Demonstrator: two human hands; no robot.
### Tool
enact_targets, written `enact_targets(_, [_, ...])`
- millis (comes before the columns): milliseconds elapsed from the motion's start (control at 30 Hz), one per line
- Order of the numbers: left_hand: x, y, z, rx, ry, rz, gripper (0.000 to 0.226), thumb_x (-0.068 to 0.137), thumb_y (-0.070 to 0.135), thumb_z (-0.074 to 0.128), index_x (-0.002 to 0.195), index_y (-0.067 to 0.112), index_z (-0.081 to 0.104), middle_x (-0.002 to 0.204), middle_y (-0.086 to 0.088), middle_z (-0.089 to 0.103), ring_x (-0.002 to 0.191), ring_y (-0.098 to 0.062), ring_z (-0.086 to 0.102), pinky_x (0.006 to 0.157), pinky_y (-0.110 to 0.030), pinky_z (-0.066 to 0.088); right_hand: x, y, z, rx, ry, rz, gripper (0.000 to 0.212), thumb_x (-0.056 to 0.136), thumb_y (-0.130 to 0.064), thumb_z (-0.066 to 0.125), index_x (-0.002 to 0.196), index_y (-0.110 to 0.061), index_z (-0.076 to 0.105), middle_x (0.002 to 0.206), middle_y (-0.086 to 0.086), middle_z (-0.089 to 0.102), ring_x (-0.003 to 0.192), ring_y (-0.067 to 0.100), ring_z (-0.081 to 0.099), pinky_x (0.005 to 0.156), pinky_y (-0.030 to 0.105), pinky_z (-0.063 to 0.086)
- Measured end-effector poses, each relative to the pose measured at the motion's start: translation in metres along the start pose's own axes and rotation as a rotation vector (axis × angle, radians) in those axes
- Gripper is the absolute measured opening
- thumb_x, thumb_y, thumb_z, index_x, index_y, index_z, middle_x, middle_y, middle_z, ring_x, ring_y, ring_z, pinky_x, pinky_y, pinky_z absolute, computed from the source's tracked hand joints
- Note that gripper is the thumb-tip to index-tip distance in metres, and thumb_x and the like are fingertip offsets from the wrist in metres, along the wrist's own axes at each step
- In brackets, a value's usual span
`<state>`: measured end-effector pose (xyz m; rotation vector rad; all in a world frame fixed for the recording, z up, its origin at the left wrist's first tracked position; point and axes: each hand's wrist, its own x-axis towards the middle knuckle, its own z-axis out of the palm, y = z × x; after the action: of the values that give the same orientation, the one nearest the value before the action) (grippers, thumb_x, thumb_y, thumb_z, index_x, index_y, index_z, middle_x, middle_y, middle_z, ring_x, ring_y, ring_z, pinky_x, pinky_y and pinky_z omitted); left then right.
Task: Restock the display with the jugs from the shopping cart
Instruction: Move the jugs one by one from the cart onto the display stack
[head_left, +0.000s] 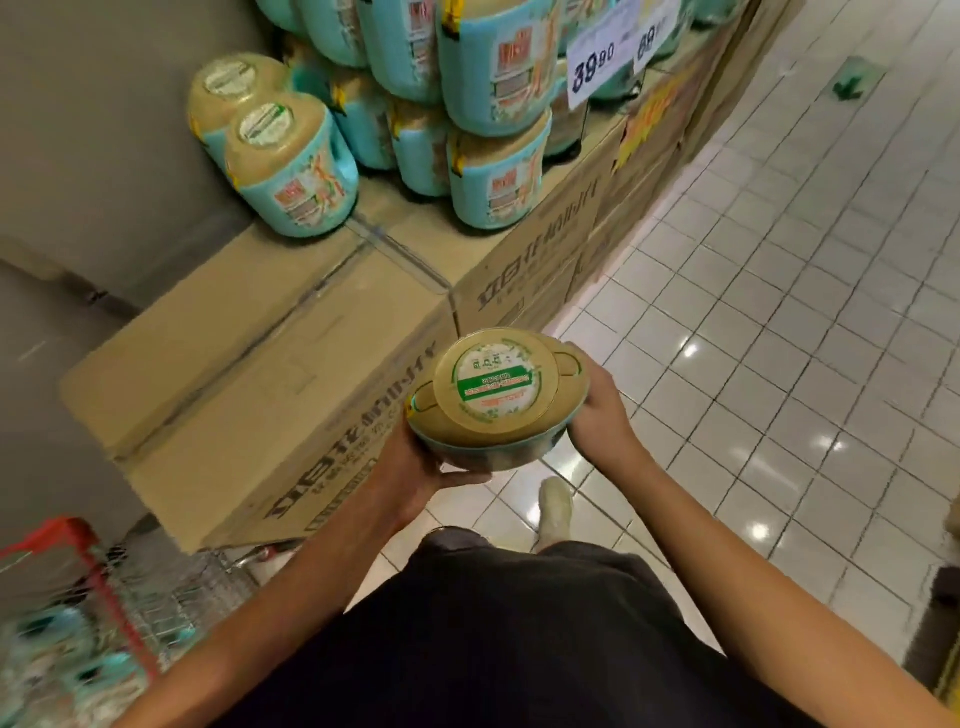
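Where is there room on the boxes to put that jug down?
The near box top is bare, from its front edge up to the two jugs by the wall. Farther back the stacked jugs crowd it. Both hands hold the jug.

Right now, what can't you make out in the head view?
- Red wire shopping cart contents: motion-blurred, cut by the left edge; no count.
- Held teal jug with tan lid: body hidden under its lid.
- Left hand, right hand: fingers hidden behind the jug.
- White price signs: cut off.
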<state>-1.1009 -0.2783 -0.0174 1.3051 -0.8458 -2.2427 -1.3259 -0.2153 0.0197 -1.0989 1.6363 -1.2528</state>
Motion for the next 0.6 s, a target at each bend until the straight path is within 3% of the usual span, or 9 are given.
enact_targets(100, [0.021,0.015,0.012,-0.140,0.088,0.039,0.051,0.101,0.064,0.044,0.137,0.033,0.065,0.136,-0.007,0.069,0.119,-0.034,0.070,0.082,-0.063,0.059,0.058,0.001,-0.010,-0.007,-0.111,-0.027,0.023,0.092,-0.010,0.062,0.112,0.000,0.065,0.109,0.008,0.074,0.104,0.017,0.070,0.085,0.021,0.055])
enact_targets(167, [0.032,0.024,0.018,-0.261,0.162,0.047,0.052,0.104,0.063,0.038,0.137,0.033,0.065,0.138,-0.009,0.068,0.117,-0.034,0.071,0.079,-0.059,0.060,0.093,-0.001,-0.010,-0.006,-0.210,-0.037,0.021,0.092,-0.008,0.064,0.110,-0.002,0.056,0.113,0.020,0.065,0.108,0.028,0.064,0.088,0.031,0.055])
enact_targets(267, [0.046,0.040,0.028,-0.360,0.261,0.067,0.060,0.107,0.064,0.028,0.149,0.030,0.054,0.145,-0.009,0.062,0.125,-0.037,0.065,0.082,-0.058,0.061,0.139,-0.006,0.004,-0.012,-0.271,-0.019,0.030,0.094,-0.008,0.065,0.120,-0.017,0.053,0.126,0.018,0.059,0.117,0.025,0.059,0.099,0.039,0.051])
enact_targets(367, [0.057,0.061,0.031,-0.438,0.363,0.099,0.061,0.109,0.062,0.024,0.149,0.026,0.054,0.144,-0.013,0.063,0.120,-0.039,0.068,0.085,-0.061,0.061,0.171,-0.006,0.030,0.077,-0.267,0.111,0.034,0.096,-0.011,0.065,0.128,-0.007,0.053,0.128,0.017,0.061,0.112,0.019,0.062,0.099,0.043,0.054])
enact_targets(467, [0.072,0.087,0.024,-0.528,0.436,0.098,0.061,0.109,0.060,0.029,0.150,0.021,0.053,0.145,-0.018,0.059,0.121,-0.044,0.065,0.088,-0.064,0.059,0.198,-0.003,0.057,0.138,-0.147,0.300,0.037,0.092,-0.016,0.066,0.126,-0.013,0.052,0.132,0.012,0.056,0.110,0.026,0.061,0.087,0.043,0.055])
enact_targets(533, [0.085,0.104,0.015,-0.547,0.492,0.112,0.058,0.110,0.057,0.029,0.149,0.022,0.054,0.146,-0.016,0.059,0.126,-0.043,0.062,0.095,-0.066,0.055,0.218,-0.001,0.074,0.272,-0.098,0.428,0.029,0.094,-0.008,0.063,0.119,-0.004,0.051,0.120,0.011,0.057,0.096,0.027,0.056,0.075,0.039,0.050])
enact_targets(600, [0.101,0.122,0.002,-0.511,0.543,0.136,0.055,0.110,0.056,0.028,0.146,0.025,0.057,0.147,-0.010,0.059,0.132,-0.038,0.058,0.106,-0.068,0.047,0.239,-0.004,0.090,0.373,-0.090,0.496,0.022,0.097,-0.003,0.059,0.117,-0.007,0.051,0.105,0.012,0.056,0.091,0.024,0.053,0.074,0.035,0.047])
